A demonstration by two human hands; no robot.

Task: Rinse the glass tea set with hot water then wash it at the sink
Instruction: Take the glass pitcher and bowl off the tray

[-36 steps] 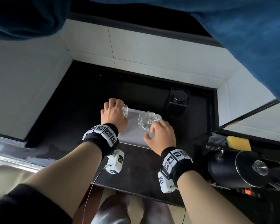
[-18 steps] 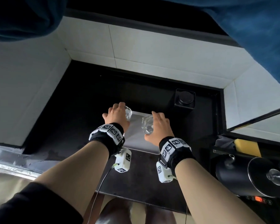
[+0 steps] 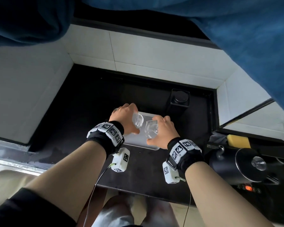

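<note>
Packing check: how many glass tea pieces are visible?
2: one glass piece in the left hand, a second glass piece in the right hand, both over the tray. Others may be hidden.

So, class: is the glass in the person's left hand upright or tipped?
Tipped. The left hand grips the small glass with its circular end facing sideways, toward the second glass in the right hand.
</note>
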